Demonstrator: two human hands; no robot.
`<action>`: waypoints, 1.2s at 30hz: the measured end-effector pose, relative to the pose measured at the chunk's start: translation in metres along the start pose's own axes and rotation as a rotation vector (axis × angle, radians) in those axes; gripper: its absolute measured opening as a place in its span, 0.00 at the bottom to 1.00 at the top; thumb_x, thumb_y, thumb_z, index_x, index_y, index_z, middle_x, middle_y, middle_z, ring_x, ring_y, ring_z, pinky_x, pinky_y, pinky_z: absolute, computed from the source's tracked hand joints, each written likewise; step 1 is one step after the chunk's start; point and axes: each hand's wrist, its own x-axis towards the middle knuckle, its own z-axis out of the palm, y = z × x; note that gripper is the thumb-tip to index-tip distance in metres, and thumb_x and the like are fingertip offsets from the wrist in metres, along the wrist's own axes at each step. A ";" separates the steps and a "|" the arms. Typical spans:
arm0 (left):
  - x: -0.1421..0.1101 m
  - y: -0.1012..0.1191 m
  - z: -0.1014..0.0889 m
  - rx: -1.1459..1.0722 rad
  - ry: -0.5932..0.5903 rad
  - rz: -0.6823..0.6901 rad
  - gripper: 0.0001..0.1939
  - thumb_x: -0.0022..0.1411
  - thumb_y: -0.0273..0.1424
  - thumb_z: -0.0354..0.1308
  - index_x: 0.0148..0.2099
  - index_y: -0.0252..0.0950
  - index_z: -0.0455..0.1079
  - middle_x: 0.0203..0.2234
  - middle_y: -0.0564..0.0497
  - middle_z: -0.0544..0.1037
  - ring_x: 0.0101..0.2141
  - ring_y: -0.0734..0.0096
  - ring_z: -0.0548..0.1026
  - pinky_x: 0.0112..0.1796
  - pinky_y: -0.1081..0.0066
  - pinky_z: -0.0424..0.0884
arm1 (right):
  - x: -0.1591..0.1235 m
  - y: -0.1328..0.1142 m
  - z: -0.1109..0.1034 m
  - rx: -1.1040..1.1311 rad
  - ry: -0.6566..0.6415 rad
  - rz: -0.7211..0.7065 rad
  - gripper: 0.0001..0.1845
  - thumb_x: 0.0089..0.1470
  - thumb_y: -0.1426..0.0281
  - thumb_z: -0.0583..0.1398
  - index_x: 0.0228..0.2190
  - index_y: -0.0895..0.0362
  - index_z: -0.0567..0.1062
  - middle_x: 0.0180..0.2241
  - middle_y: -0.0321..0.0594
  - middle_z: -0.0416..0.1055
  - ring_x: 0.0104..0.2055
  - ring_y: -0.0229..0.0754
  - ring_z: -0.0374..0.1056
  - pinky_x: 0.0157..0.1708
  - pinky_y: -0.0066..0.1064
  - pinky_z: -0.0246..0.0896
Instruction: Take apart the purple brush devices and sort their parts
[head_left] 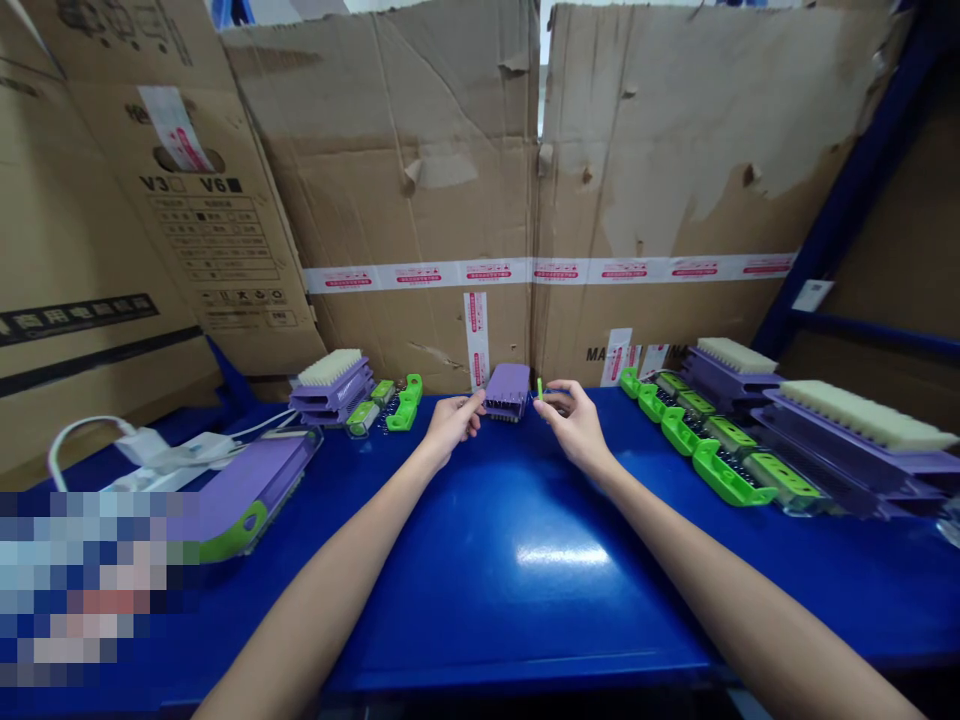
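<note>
A purple plastic housing (508, 386) with a row of slots along its near end is at the back middle of the blue table. My left hand (453, 430) is closed at the housing's left edge, with thumb and index finger against it and the other fingers curled under. To the right of the housing, my right hand (576, 425) pinches a small, thin bright-green plastic piece (539, 388) between thumb and fingertips. That piece looks upright and close to the housing's right side; whether they touch I cannot tell.
On the right stand several green end caps (681, 432), clear-and-green boxes (730, 434) and purple housings with cream bristle pads (862, 412). Similar parts (330, 385) sit at the back left, near a white power strip (176, 460) and a purple-green assembly (244, 500). Cardboard (405, 200) walls the back.
</note>
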 end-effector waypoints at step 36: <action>0.009 -0.003 -0.015 -0.219 -0.010 -0.294 0.23 0.54 0.49 0.58 0.23 0.34 0.63 0.11 0.55 0.65 0.12 0.79 0.64 0.16 0.78 0.52 | 0.018 0.021 -0.043 -1.311 -0.152 -0.249 0.10 0.58 0.72 0.53 0.38 0.56 0.74 0.41 0.44 0.75 0.47 0.48 0.61 0.45 0.40 0.44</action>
